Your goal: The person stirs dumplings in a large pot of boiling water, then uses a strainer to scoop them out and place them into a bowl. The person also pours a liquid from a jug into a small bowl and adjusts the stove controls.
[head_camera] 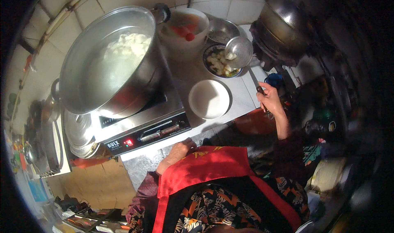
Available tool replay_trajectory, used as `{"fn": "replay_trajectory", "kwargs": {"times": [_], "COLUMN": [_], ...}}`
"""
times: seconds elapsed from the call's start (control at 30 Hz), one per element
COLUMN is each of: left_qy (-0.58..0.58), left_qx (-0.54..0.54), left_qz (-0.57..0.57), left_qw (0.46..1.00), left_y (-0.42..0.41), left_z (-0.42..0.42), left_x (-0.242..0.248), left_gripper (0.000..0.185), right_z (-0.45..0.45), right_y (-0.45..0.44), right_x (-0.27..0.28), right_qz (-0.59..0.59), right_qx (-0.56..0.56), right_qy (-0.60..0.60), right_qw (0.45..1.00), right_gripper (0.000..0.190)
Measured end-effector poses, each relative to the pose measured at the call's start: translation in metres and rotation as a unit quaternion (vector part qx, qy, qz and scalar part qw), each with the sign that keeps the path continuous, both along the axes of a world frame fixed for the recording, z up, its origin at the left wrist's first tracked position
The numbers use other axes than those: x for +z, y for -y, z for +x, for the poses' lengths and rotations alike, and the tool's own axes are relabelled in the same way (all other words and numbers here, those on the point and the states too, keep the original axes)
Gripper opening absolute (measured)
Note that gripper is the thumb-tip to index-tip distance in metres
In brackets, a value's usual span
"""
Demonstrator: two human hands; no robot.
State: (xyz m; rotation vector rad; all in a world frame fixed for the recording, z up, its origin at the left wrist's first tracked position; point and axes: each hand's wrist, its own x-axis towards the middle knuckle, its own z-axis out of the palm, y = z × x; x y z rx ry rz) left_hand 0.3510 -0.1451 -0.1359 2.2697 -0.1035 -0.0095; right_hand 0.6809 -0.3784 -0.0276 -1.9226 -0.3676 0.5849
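My right hand (271, 100) grips the dark handle of a perforated metal skimmer (242, 49). The skimmer's head is tilted over a patterned bowl (205, 67), and one pale piece of food clings to it. Pale dumpling-like pieces (218, 65) and some greens fill the bowl. My left hand (180, 151) rests low near the counter's front edge, partly covered by my red apron; its fingers look curled, and whether they hold anything is hidden. A white empty bowl (209, 99) stands between the patterned bowl and the counter edge.
A big steel pot (83, 69) of cloudy water with floating pale pieces stands on an induction cooker (147, 137). Behind are a white tub (184, 45) with a red-capped item and a steel bowl (226, 26). A lidded pot (277, 20) occupies the right back.
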Motion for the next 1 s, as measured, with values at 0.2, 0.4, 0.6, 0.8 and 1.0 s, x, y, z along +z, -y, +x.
{"fn": "replay_trajectory", "kwargs": {"times": [0.2, 0.4, 0.6, 0.8, 1.0], "left_qy": [0.041, 0.008, 0.037, 0.069, 0.078], "left_qx": [-0.013, 0.026, 0.049, 0.070, 0.096], "left_qz": [0.001, 0.020, 0.024, -0.004, -0.029], "left_qw": [0.999, 0.999, 0.998, 0.995, 0.992], "left_y": [-0.002, -0.004, -0.015, -0.031, -0.047], "left_z": [0.000, -0.010, -0.019, -0.035, -0.055], "left_x": [-0.006, -0.011, -0.012, -0.015, -0.017], "left_gripper": [0.020, 0.019, 0.016, 0.014, 0.015], "right_z": [-0.005, -0.017, -0.069, -0.131, -0.163], "right_y": [-0.006, -0.045, -0.124, -0.226, -0.305], "right_x": [0.004, 0.072, 0.192, 0.248, 0.248], "right_qz": [-0.203, -0.037, 0.079, 0.003, -0.117], "right_qx": [0.079, -0.008, 0.119, 0.359, 0.426], "right_qy": [0.331, 0.347, 0.270, 0.072, 0.012], "right_qw": [0.918, 0.937, 0.952, 0.931, 0.897], "right_gripper": [0.044, 0.050, 0.048, 0.047, 0.037]}}
